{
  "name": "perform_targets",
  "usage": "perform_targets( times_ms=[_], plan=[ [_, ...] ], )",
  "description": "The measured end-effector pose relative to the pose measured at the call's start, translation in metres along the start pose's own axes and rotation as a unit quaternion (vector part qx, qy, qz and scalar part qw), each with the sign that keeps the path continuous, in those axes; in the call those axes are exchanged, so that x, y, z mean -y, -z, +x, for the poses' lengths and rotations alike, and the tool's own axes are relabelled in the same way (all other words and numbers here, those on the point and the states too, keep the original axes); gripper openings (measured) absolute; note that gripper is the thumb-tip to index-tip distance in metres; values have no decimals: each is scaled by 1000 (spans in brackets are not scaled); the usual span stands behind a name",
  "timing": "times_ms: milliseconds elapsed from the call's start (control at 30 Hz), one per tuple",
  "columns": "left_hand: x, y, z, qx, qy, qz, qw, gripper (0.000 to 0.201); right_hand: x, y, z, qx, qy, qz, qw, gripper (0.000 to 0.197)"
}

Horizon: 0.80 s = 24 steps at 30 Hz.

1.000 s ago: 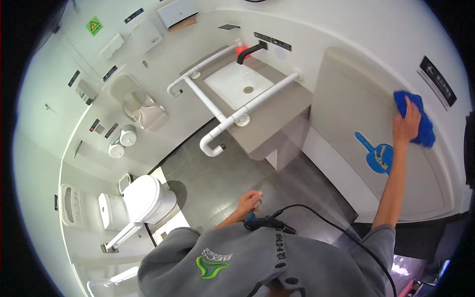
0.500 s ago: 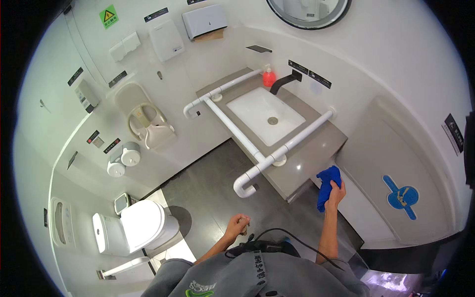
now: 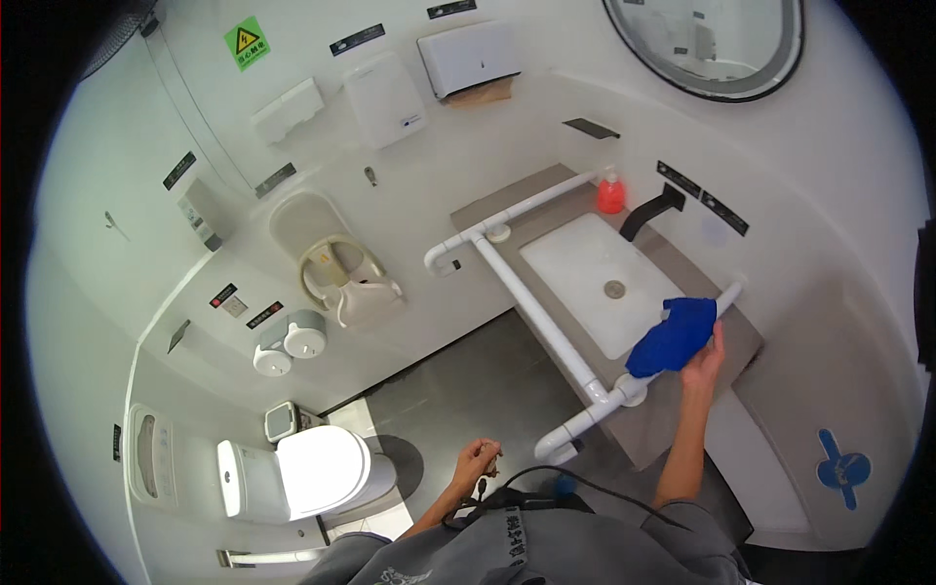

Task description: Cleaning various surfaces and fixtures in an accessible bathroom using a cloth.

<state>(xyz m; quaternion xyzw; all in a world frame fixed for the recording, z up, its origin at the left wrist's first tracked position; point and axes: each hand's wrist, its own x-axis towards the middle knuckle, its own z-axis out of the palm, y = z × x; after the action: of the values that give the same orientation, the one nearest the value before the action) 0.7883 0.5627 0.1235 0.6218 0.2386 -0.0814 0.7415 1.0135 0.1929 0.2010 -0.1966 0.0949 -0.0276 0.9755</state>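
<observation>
My right hand (image 3: pixel 704 359) grips a bunched blue cloth (image 3: pixel 675 337) from its right side. The cloth lies over the right arm of the white grab rail (image 3: pixel 582 419), covering part of it and the right edge of the white basin (image 3: pixel 585 263); whether it presses on the rail is hard to tell. In front of my waist, my left hand (image 3: pixel 478 458) is loosely curled, apart from the fixtures, with nothing visible in it. A thin black cable (image 3: pixel 585 485) runs across my front.
The rail surrounds the basin's grey counter (image 3: pixel 673 414). A black faucet (image 3: pixel 651 211) and red soap bottle (image 3: pixel 611 195) are behind the basin. At left are a white toilet (image 3: pixel 322 473), paper holders (image 3: pixel 305 341) and a child seat (image 3: pixel 341 273). A folded beige wall panel (image 3: pixel 829 390) is at right.
My right hand has carried the blue cloth up from beside the counter's right end onto the rail by the basin. The view has shifted left. My left hand stays curled at my waist.
</observation>
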Motion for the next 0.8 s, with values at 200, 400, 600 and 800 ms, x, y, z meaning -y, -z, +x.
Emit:
perform_targets(
  times_ms=[200,400,600,800],
  plan=[
    [-24,53,53,29,-12,-2,999,26,-59,-9,68,-21,-49,-32,998,36],
    [-75,126,117,55,-104,56,991,19,-112,12,110,-165,-37,-122,978,29],
    [-132,140,205,92,-169,135,972,20,-126,1,101,-216,-39,-203,954,33],
    [-203,83,311,90,-267,231,931,25,-107,17,134,-272,48,-297,914,33]
  ],
)
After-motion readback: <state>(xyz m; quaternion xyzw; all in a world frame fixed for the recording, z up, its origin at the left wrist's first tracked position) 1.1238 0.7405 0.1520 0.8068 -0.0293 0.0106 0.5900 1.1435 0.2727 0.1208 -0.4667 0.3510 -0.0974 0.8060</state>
